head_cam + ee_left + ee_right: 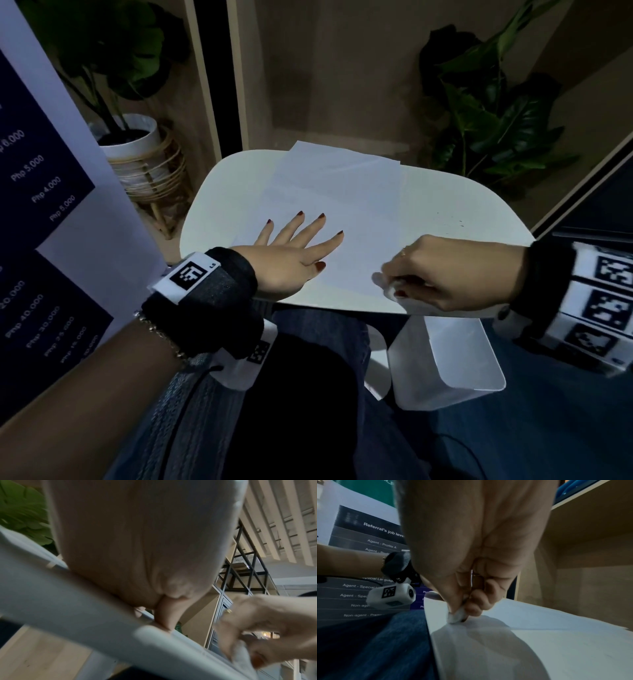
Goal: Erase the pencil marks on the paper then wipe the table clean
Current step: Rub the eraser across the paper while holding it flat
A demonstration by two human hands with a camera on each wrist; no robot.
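A white sheet of paper (335, 192) lies on a small white table (219, 205). My left hand (294, 253) rests flat on the paper's near left part, fingers spread and straight. At the table's near edge, my right hand (445, 274) pinches a small white wad (385, 282), possibly tissue, and holds it down on the paper's near right corner. In the right wrist view the wad (455, 616) sits between thumb and curled fingers and touches the surface. A few dark specks (448, 222) lie on the table to the right of the paper.
A potted plant in a white pot on a rattan stand (137, 150) is at the left, and a leafy plant (496, 120) at the back right. A printed board (51, 205) stands close on the left. A white bin-like object (445, 359) sits under the table, beside my legs.
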